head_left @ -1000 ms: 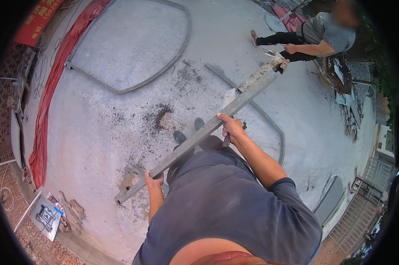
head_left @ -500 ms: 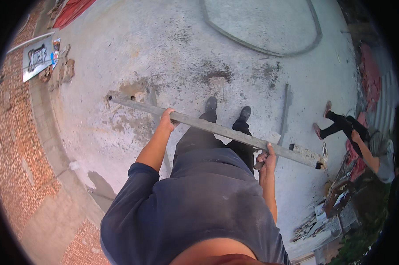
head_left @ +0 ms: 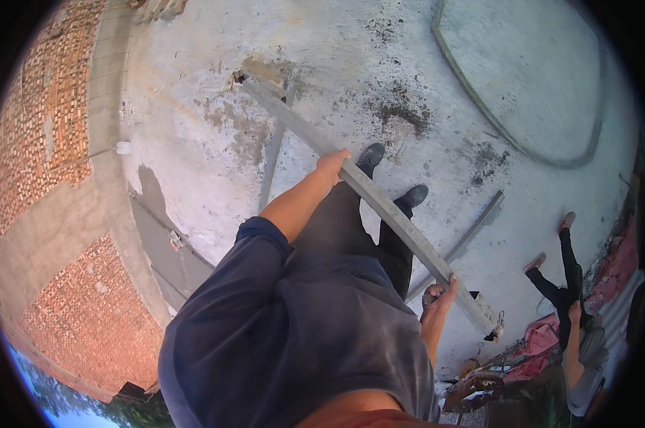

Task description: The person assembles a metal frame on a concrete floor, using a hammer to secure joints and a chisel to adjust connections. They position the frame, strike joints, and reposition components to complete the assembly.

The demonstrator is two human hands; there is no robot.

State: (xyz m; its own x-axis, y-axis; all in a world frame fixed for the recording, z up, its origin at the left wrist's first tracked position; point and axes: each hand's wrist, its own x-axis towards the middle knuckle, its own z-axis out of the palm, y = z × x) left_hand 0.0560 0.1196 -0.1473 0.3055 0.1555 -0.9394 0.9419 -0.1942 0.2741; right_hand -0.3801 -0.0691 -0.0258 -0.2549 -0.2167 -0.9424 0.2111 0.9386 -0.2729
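Observation:
A long, straight, grey square tube (head_left: 383, 203), crusted with pale cement, slants across in front of my body. It runs from the far left down to the near right. My left hand (head_left: 331, 167) is closed round it left of its middle. Nearer its right end, my right hand (head_left: 440, 292) grips it from below, thumb along the side. Something small and dark shows by the right fingers, too hidden to name. At the tube's right end are dark openings and a small metal piece (head_left: 500, 319).
Two thin bars (head_left: 274, 157) (head_left: 475, 225) lie on the concrete floor (head_left: 322, 64). A curved hose-like strip (head_left: 472, 93) loops at the far right. Another person (head_left: 572, 307) is at the right, beside reddish sheeting (head_left: 543, 337). A brick wall (head_left: 87, 307) rises on the left.
My view has turned to the left, and the tube now slants more steeply, its left end farther off and its right end nearer. Both hands keep their hold.

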